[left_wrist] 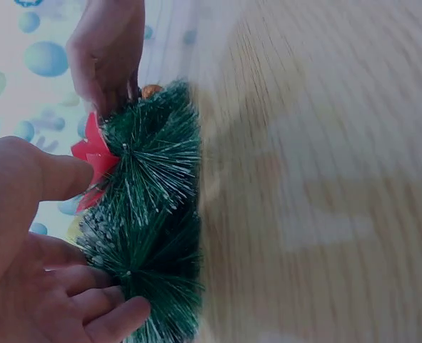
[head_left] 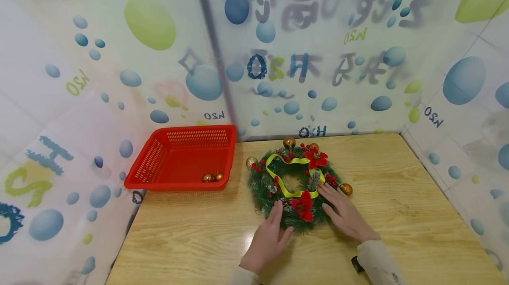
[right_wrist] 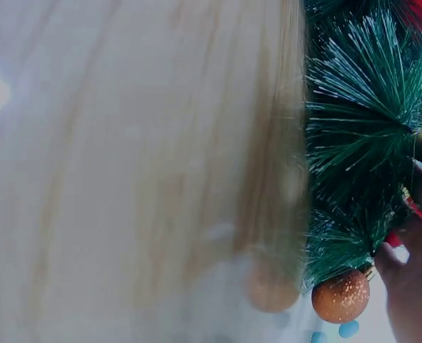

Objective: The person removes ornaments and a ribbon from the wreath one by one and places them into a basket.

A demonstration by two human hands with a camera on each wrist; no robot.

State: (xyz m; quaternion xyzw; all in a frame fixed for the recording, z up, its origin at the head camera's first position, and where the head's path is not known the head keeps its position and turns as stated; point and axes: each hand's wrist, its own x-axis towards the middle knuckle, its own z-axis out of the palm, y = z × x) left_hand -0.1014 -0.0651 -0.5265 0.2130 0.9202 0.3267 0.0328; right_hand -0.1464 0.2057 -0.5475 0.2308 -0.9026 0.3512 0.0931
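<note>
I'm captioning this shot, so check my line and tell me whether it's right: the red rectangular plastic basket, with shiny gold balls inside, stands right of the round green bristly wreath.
One error: in the head view, the basket, with the gold balls inside, stands left of the wreath.

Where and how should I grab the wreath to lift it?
The wreath is probably best gripped by its outer edge at the near left and near right, coming from the near side: it lies flat, ring-shaped, and is mostly plain green there. Avoid the near red flower between those spots and the bauble on the right.
</note>
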